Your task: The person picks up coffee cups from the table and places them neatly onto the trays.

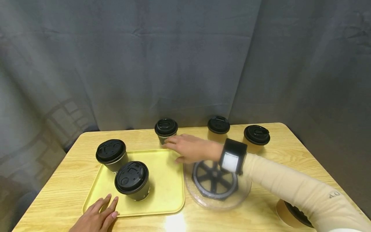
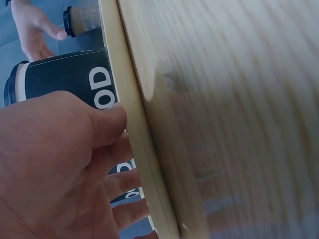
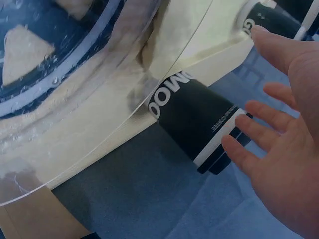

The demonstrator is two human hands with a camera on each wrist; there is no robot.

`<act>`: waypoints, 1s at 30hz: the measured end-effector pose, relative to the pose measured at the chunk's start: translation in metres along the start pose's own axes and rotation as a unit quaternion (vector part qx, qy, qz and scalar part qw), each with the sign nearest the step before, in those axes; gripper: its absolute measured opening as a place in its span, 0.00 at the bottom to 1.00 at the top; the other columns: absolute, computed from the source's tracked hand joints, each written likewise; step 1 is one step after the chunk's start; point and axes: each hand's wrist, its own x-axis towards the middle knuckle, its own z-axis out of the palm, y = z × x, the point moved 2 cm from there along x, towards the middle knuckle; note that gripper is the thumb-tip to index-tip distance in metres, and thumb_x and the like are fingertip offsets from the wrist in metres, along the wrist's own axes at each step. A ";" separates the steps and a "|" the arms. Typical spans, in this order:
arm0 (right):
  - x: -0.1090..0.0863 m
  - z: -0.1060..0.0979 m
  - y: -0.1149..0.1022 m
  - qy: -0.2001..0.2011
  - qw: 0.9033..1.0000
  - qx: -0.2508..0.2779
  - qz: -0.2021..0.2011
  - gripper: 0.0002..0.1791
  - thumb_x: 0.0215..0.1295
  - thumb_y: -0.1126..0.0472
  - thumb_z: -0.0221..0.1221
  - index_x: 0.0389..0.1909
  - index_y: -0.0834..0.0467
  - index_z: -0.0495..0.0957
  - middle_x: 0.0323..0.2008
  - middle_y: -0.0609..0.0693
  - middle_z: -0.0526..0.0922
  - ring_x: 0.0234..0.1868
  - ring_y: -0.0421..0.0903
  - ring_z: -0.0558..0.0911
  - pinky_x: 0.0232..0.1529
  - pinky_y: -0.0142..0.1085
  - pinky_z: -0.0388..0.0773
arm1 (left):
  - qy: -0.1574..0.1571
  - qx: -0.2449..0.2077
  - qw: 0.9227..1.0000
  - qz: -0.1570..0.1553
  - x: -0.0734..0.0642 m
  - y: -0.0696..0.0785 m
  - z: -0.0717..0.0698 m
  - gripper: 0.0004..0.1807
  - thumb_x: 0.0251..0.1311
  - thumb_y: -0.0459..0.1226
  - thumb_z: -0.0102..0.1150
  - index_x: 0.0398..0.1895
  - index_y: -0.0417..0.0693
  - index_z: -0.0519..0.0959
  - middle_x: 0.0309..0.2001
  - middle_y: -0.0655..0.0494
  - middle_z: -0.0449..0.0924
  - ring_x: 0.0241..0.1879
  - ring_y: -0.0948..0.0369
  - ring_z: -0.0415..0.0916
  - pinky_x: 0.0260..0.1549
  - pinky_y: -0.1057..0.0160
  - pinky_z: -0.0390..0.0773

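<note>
My right hand (image 1: 192, 148) reaches over the yellow tray's (image 1: 168, 180) back right corner toward a black paper coffee cup (image 1: 166, 127) with a black lid. In the right wrist view its spread fingertips overlap the lid end of that cup (image 3: 197, 119), which stands on the table behind the tray. My left hand (image 1: 94, 216) lies at the tray's front left edge with fingers spread; its thumb touches the tray rim (image 2: 139, 139) in the left wrist view. Two more black lidded cups, one near the back left corner (image 1: 111, 151) and one nearer the front (image 1: 132, 180), stand on the tray.
Under my right forearm is a clear round disc with a dark spoked base (image 1: 214, 195). Brown cups with black lids stand at the back (image 1: 218, 127), back right (image 1: 256, 137) and front right (image 1: 285, 212), the last partly behind my sleeve. A grey curtain (image 1: 145, 64) hangs behind the table.
</note>
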 end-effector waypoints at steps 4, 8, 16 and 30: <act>0.006 0.000 0.007 0.014 1.000 0.013 0.008 0.45 0.62 0.47 0.64 0.75 0.54 0.54 0.72 0.53 0.62 0.70 0.50 0.67 0.70 0.46 0.66 | 0.005 0.003 1.000 0.015 0.000 0.000 -0.002 0.25 0.68 0.51 0.53 0.60 0.46 0.78 0.60 0.40 0.76 0.55 0.44 0.75 0.49 0.43 0.78; 0.011 -0.003 0.013 0.029 1.000 0.008 0.006 0.44 0.63 0.46 0.63 0.74 0.55 0.54 0.69 0.51 0.66 0.66 0.48 0.71 0.69 0.42 0.68 | 0.010 0.009 1.000 0.026 -0.001 0.001 -0.003 0.24 0.67 0.51 0.54 0.59 0.47 0.79 0.59 0.41 0.77 0.55 0.46 0.76 0.50 0.44 0.77; 0.020 -0.017 0.018 0.061 0.998 0.005 0.028 0.41 0.63 0.44 0.63 0.73 0.54 0.59 0.66 0.50 0.69 0.62 0.48 0.73 0.55 0.45 0.76 | 0.040 0.021 0.998 0.032 -0.003 0.002 -0.003 0.24 0.66 0.51 0.56 0.58 0.47 0.80 0.57 0.43 0.78 0.53 0.49 0.77 0.48 0.46 0.78; 0.053 -0.032 0.039 0.067 0.994 -0.040 0.071 0.43 0.62 0.37 0.59 0.73 0.52 0.59 0.66 0.49 0.69 0.64 0.49 0.71 0.55 0.43 0.75 | 0.027 0.016 0.999 0.021 -0.002 0.003 -0.004 0.25 0.66 0.51 0.55 0.59 0.48 0.78 0.58 0.43 0.78 0.54 0.47 0.76 0.49 0.45 0.78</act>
